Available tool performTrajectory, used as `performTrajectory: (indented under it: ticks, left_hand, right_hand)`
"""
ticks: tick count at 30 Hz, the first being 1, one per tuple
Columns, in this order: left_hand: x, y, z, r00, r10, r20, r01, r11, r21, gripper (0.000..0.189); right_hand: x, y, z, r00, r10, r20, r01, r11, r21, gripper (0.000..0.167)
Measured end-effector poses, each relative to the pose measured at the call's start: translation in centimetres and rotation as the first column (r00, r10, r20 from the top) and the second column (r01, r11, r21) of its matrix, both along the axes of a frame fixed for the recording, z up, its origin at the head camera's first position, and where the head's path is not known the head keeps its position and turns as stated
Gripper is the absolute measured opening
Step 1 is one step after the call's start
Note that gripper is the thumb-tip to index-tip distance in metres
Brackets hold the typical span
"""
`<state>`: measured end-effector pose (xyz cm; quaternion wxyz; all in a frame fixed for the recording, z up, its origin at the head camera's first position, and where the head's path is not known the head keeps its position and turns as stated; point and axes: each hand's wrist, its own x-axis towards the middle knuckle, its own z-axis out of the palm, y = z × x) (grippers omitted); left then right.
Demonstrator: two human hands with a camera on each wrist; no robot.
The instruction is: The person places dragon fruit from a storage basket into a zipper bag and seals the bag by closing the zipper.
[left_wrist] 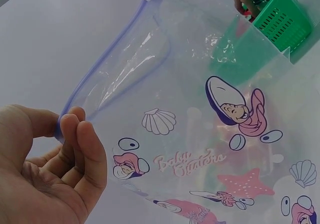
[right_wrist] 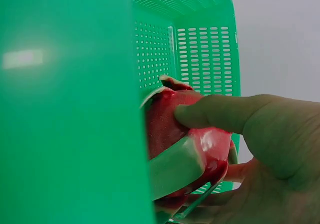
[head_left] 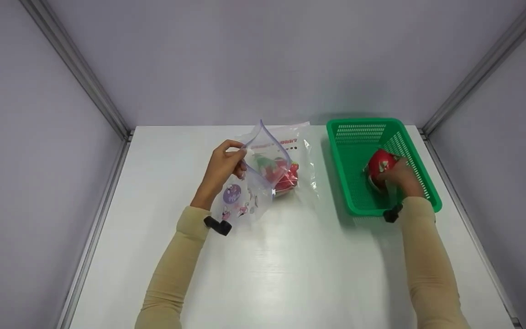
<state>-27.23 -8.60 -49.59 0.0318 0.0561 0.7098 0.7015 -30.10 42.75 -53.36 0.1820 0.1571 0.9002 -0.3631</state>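
My left hand pinches the purple zip edge of a clear plastic zip bag printed with shells and a pink starfish. The bag's mouth gapes. Through the plastic I see a red, rounded thing with some green; its kind is blurred. My right hand is inside the green basket and grips a red dragon fruit with green-tipped scales, thumb on top. The fingers beneath it are partly hidden in the right wrist view.
More clear plastic with red print lies right of the bag's mouth; whether it is the same bag I cannot tell. The basket's raised, slotted walls surround my right hand. The white table is bounded by grey panels at the back and sides.
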Motion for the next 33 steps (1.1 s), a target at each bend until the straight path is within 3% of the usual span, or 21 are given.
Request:
performTrajectory:
  ticks: [10,19,28,33]
  left_hand:
    - [0.0,0.04,-0.06,1.0,0.01,-0.001,-0.01,1.0,-0.006,0.025]
    - [-0.05,0.14,-0.09,1.0,0.004,-0.007,-0.004,1.0,-0.003,0.027]
    - [0.06,0.03,0.05,1.0,-0.003,0.0,0.003,1.0,0.006,0.03]
    - [0.06,0.15,0.11,1.0,0.003,-0.004,-0.003,1.0,-0.005,0.028]
  right_hand:
    - [0.31,-0.1,-0.47,1.0,-0.029,-0.002,0.029,0.999,-0.035,0.117]
    - [0.48,-0.19,-0.25,0.998,0.021,0.052,-0.024,0.998,0.064,0.118]
    - [0.61,-0.27,-0.41,0.999,-0.011,0.043,0.014,0.999,-0.05,0.104]
    - [0.74,-0.28,-0.29,0.999,-0.005,0.051,0.007,0.999,-0.037,0.101]
